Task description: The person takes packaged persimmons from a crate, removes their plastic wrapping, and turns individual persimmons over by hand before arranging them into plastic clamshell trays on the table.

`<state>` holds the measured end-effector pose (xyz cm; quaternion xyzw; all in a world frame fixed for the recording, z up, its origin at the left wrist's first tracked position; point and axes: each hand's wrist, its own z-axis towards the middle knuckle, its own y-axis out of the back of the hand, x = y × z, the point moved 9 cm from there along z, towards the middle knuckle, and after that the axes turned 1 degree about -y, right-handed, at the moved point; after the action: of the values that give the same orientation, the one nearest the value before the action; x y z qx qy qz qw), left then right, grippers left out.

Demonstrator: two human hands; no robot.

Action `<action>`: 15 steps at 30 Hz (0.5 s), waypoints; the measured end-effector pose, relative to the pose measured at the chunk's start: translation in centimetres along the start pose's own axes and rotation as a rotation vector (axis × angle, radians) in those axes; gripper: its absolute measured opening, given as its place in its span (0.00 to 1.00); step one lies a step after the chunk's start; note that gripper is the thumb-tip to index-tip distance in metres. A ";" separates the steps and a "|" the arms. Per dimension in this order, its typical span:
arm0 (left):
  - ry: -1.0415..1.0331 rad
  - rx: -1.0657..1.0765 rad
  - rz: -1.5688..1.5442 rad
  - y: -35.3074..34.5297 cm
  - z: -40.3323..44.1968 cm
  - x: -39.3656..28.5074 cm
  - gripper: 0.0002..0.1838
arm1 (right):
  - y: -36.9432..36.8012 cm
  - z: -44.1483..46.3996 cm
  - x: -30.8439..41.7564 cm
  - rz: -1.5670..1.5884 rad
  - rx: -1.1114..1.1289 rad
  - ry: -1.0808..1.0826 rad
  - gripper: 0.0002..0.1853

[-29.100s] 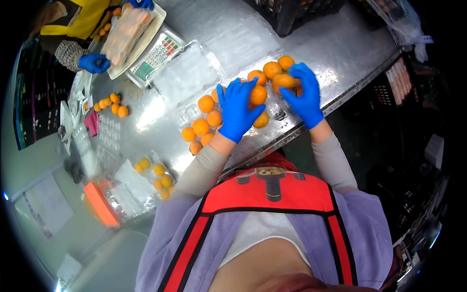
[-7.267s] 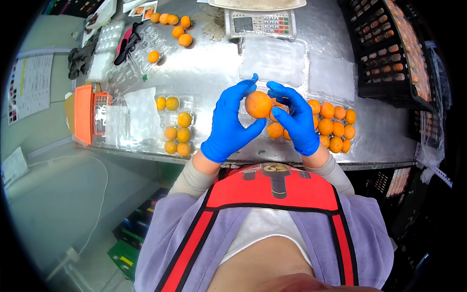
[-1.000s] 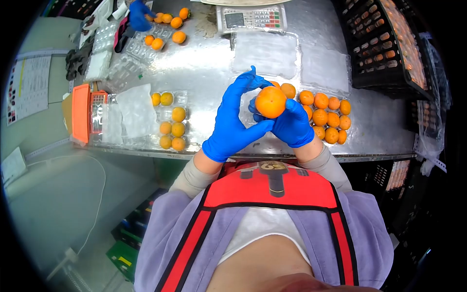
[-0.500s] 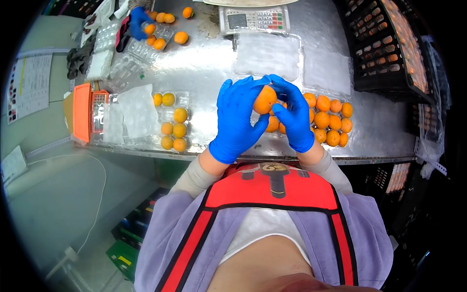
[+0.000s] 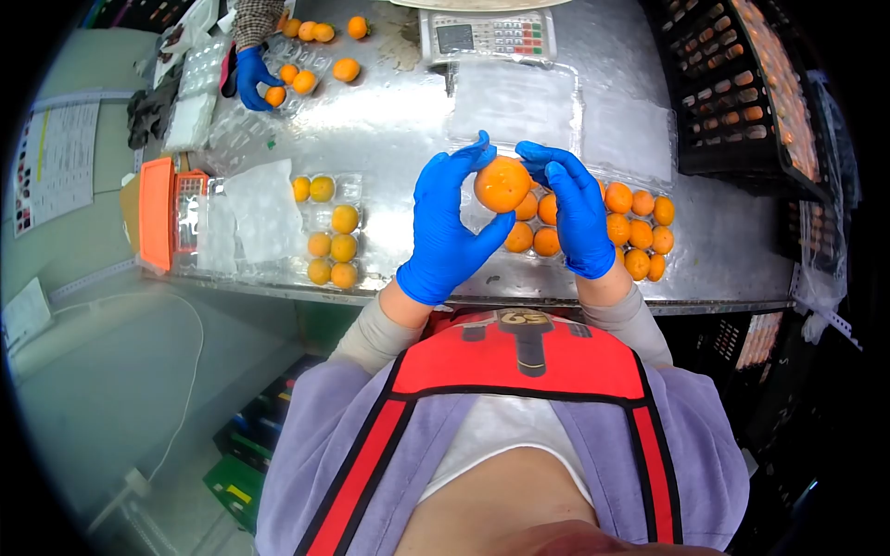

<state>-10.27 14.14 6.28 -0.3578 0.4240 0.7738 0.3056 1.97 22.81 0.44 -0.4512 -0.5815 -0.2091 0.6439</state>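
Both of my hands wear blue gloves. My left hand (image 5: pixel 450 222) has its fingers around an orange fruit (image 5: pixel 502 184), raised above the metal table. On the fruit's other side, my right hand (image 5: pixel 575 208) is curved with thumb and fingers apart, its fingertips close by the fruit. Beneath and beside the hands, several orange fruits (image 5: pixel 546 242) sit in a clear tray, partly hidden by my right hand. More fruits (image 5: pixel 640 233) stand in rows just to the right.
A co-worker's blue-gloved hand (image 5: pixel 252 80) touches a fruit at the upper left. Other things are a scale (image 5: pixel 487 37), a black crate (image 5: pixel 732 102), an orange basket (image 5: pixel 158 215), yellowish fruits (image 5: pixel 344 246) in a clear tray and clear plastic trays (image 5: pixel 514 104).
My right hand has moved off the raised fruit to the right, uncovering fruits in the tray. The fruit has turned in my left hand. The co-worker's hand has come lower.
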 end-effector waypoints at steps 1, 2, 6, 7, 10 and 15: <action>0.001 0.000 0.001 0.0 0.0 0.1 0.34 | 0.3 -0.1 -0.6 0.000 0.012 -0.026 0.16; 0.011 -0.011 -0.042 0.1 0.0 0.3 0.36 | 0.4 -0.2 -1.0 0.000 0.024 -0.051 0.16; 0.007 -0.015 -0.083 0.2 -0.2 0.5 0.45 | 0.1 -0.6 -1.8 0.089 0.066 -0.112 0.17; 0.007 -0.014 -0.083 0.2 -0.1 0.5 0.45 | -0.1 -0.7 -1.9 0.094 0.088 -0.122 0.17; 0.044 -0.004 -0.170 0.0 -0.1 0.9 0.46 | -0.4 -0.9 -1.8 0.095 0.113 -0.126 0.17; 0.255 -0.045 -0.575 -0.5 -0.7 3.5 0.46 | -0.2 -0.8 -1.9 0.006 0.115 -0.087 0.17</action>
<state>-11.63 14.32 2.98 -0.5640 0.3231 0.6138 0.4481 1.80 21.60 -1.16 -0.4241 -0.6186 -0.1535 0.6434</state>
